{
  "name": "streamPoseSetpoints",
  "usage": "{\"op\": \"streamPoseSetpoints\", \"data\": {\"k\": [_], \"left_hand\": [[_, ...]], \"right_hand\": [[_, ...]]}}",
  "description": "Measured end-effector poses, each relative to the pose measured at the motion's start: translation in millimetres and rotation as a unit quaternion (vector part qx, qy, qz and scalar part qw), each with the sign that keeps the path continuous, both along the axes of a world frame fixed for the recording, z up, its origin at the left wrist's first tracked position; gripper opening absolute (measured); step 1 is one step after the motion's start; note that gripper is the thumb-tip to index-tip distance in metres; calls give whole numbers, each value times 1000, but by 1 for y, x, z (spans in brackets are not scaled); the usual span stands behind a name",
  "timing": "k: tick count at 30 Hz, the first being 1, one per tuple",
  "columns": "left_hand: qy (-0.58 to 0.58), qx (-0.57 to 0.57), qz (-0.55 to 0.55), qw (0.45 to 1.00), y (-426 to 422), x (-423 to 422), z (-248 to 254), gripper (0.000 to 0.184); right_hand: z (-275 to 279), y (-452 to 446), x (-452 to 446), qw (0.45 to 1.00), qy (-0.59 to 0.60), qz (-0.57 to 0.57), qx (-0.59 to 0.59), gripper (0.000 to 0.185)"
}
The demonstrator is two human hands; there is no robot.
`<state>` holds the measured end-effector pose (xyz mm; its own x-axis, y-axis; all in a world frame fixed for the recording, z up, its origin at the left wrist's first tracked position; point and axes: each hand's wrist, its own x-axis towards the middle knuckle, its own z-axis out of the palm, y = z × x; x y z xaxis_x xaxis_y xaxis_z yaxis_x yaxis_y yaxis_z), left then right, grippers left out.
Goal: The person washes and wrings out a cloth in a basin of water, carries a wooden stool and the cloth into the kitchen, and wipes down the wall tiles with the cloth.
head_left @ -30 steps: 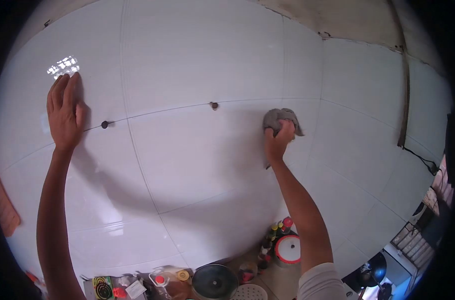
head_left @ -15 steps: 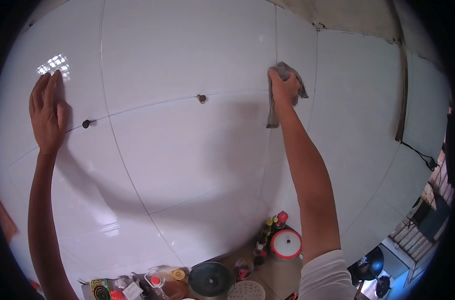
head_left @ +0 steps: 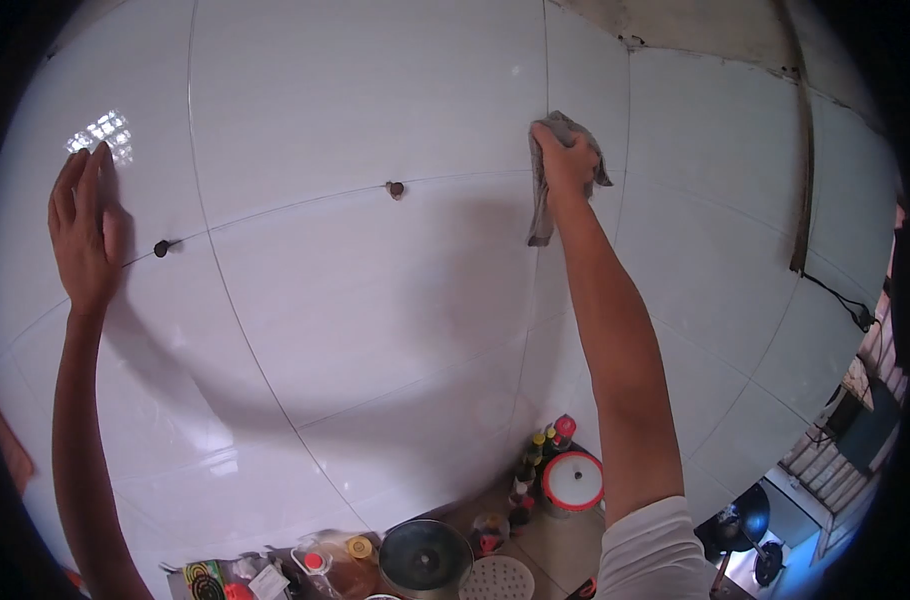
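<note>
My right hand [head_left: 567,165] is closed on a grey cloth [head_left: 540,208], pressed against the white tiled wall [head_left: 375,290] near its right corner. One end of the cloth hangs down to the left of my wrist. At the far left, my left hand [head_left: 87,230] rests on the wall with its fingers stretched upward and holds nothing. A dark knob [head_left: 163,248] sticks out of the wall just right of that hand. Another brown knob [head_left: 395,189] sits on the same tile seam, between my hands.
Below the wall stand a dark round lid [head_left: 425,556], a perforated white disc [head_left: 497,580], a red-rimmed pot [head_left: 573,482], bottles [head_left: 525,478] and a red-capped jug [head_left: 340,570]. A wooden strip [head_left: 804,170] with a black cable [head_left: 837,294] runs down the right wall.
My right hand has moved the cloth upward on the wall, and more of the cloth now hangs down. The view has shifted slightly. My left hand remains against the wall.
</note>
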<state>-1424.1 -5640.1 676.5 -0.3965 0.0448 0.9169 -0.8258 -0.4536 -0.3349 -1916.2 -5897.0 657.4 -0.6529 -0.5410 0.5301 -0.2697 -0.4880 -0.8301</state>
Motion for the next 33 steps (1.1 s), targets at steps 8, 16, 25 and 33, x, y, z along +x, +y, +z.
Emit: {"op": "streamPoseSetpoints", "data": {"k": [8,16,25,33], "left_hand": [[8,-1,11,1000,-2,5,-1,53],[7,7,0,1000,-4,5,0,53],[16,4,3,1000,-2,1,0,55],[0,11,-13,1000,4,-1,2,55]], "right_hand": [[-3,0,0,999,25,18,-25,73],[0,4,1,1000,15,9,8,77],[-3,-1,-8,999,51,11,3,74],[-12,-27,-36,992,117,-5,-52,66]]}}
